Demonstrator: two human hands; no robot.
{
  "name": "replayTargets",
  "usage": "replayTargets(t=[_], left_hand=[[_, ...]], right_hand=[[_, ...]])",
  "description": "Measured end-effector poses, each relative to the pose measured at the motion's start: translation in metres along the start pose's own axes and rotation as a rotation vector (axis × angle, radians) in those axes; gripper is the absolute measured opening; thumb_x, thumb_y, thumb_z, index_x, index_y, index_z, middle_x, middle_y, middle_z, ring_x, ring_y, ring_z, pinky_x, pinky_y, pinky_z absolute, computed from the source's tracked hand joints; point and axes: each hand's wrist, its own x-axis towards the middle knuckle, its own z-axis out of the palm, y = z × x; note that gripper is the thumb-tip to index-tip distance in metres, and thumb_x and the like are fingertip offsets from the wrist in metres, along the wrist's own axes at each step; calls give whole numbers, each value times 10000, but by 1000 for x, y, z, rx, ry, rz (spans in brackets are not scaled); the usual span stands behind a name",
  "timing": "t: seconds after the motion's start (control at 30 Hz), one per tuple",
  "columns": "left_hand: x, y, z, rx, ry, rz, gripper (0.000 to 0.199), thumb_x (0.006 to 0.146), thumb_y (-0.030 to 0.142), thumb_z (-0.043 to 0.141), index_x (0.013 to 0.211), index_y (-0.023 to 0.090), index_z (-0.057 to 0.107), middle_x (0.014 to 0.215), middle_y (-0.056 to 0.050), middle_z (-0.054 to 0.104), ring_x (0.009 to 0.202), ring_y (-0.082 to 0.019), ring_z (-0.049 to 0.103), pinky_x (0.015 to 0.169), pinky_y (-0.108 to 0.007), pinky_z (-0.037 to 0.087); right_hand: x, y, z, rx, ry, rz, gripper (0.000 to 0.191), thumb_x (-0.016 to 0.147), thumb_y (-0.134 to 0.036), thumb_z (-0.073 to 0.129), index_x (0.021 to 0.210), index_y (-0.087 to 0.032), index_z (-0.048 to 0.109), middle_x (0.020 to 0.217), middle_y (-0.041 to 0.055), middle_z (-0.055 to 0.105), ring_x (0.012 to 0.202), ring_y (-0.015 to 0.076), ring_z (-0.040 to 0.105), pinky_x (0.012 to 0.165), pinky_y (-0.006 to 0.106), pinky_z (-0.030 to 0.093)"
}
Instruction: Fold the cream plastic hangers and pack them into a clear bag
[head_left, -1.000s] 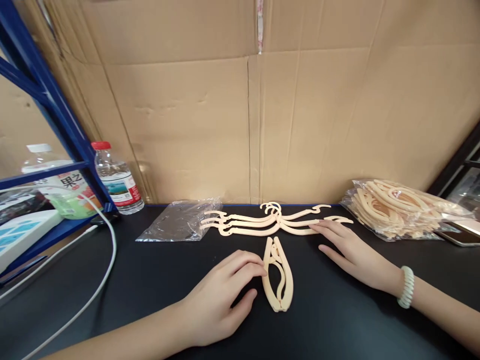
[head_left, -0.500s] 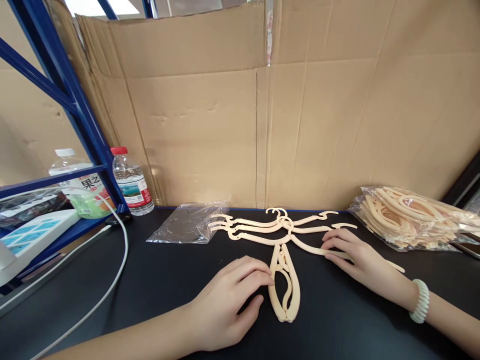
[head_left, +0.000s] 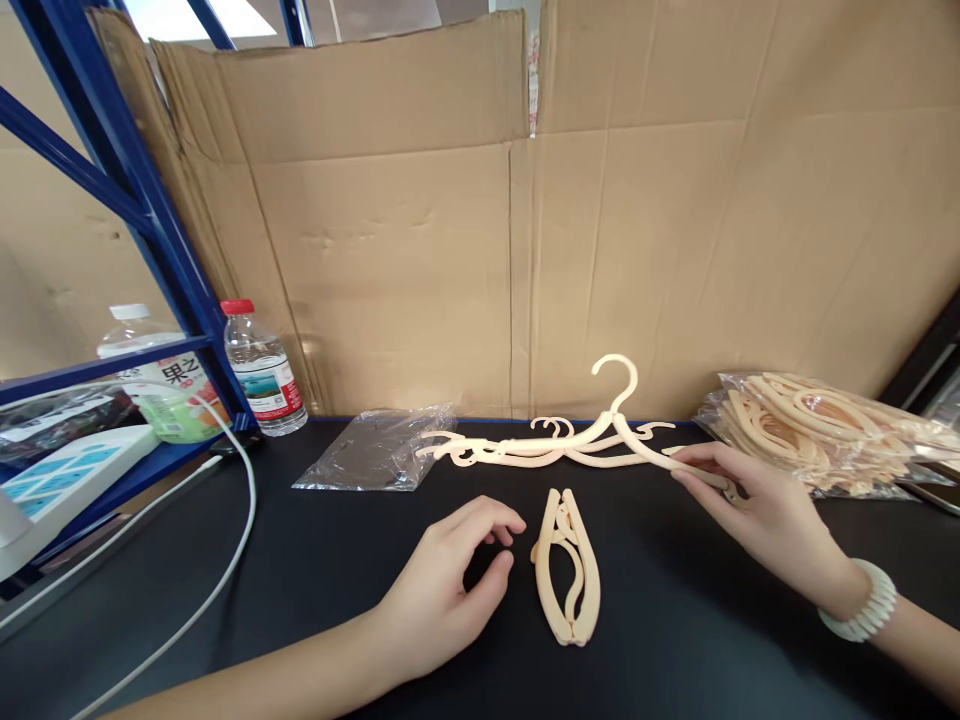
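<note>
My right hand (head_left: 757,510) grips one arm of an unfolded cream plastic clothes hanger (head_left: 581,437), tilted up with its hook pointing upward. Behind and below that one, other unfolded hangers (head_left: 525,461) lie on the black table; part of them is covered by the raised hanger. A folded hanger (head_left: 589,570) lies in front of me, its two arms closed into a narrow oval. Just left of it, apart from it, my left hand (head_left: 457,580) rests with curled fingers, thumb and fingertips apart, holding nothing.
Plastic-wrapped folded hangers (head_left: 817,430) are piled at the back right. A clear plastic bag (head_left: 375,450) lies at the back left, near a red-capped water bottle (head_left: 262,370). A white cable (head_left: 244,530) loops over the table's left side. Cardboard (head_left: 390,270) walls the back.
My right hand has lifted the front unfolded hanger by its arm, so its hook now stands up. My left hand has drawn slightly left, away from the folded hanger.
</note>
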Motion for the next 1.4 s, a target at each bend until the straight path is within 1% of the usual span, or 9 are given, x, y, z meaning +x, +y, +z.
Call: replayTargets(t=[0.2, 0.3, 0.53, 0.63, 0.73, 0.8, 1.0, 1.2, 1.4], left_hand=[[5, -9, 2, -307, 153, -340, 277, 877, 232, 509, 1153, 213, 490, 1146, -85, 606, 857, -174, 684, 811, -363, 561], [6, -13, 1, -407, 207, -422, 248, 882, 257, 517, 1120, 218, 461, 1218, -90, 568, 844, -168, 692, 797, -350, 556], [5, -9, 1, -404, 200, -343, 558, 890, 231, 526, 1396, 278, 294, 1263, -84, 523, 802, -131, 641, 828, -363, 547], [3, -7, 3, -292, 152, -254, 610, 873, 208, 538, 1426, 283, 294, 1324, -97, 504, 789, -123, 609, 847, -371, 545], [1, -6, 4, -159, 120, -177, 701, 857, 173, 538, 1474, 296, 230, 1222, -68, 584, 772, -123, 601, 846, -352, 535], [1, -4, 4, -117, 94, -151, 664, 878, 170, 507, 1475, 290, 242, 1089, -35, 643, 722, -114, 598, 790, -307, 536], [5, -3, -1, -274, 9, -246, 318, 952, 298, 450, 1244, 212, 540, 904, -21, 709, 603, -106, 577, 637, -241, 491], [12, -8, -4, -470, 53, -385, 260, 931, 386, 507, 1029, 171, 617, 882, -38, 694, 602, -109, 547, 645, -252, 452], [13, -9, -5, -515, 49, -424, 294, 911, 418, 531, 1026, 161, 616, 873, -50, 694, 600, -121, 549, 653, -272, 441]], right_hand=[[-2, -6, -1, -26, 119, -57, 218, 903, -423, 559, 999, -237, 619, 924, 45, 712, 797, 223, 717, 669, 301, 585], [-5, -10, 1, -22, 112, -120, 154, 918, -351, 559, 1010, -236, 601, 964, 39, 697, 822, 200, 713, 720, 286, 586], [-8, -20, 6, -36, 0, -337, 104, 928, -208, 548, 1016, -235, 595, 918, 29, 687, 822, 192, 687, 750, 313, 566], [-10, -27, 7, -7, -27, -345, 101, 928, -200, 545, 1005, -230, 603, 906, 31, 689, 818, 186, 680, 740, 301, 565], [-12, -31, 7, 23, -36, -328, 101, 931, -226, 542, 1001, -227, 615, 901, 31, 691, 813, 182, 681, 722, 284, 568], [-12, -32, 7, 21, -31, -310, 108, 936, -235, 533, 1006, -230, 615, 902, 30, 691, 803, 180, 683, 712, 280, 567], [-9, -27, 6, -41, -17, -380, 174, 950, -200, 515, 1108, -230, 580, 966, 53, 673, 888, 199, 646, 772, 323, 540], [-3, -19, -5, -382, 65, -467, 226, 952, -191, 505, 1164, -197, 584, 931, 62, 692, 899, 272, 587, 789, 440, 451], [-5, -22, -10, -649, 139, -449, 170, 969, -192, 466, 1045, -163, 615, 1071, 82, 685, 732, 215, 630, 638, 352, 455]])
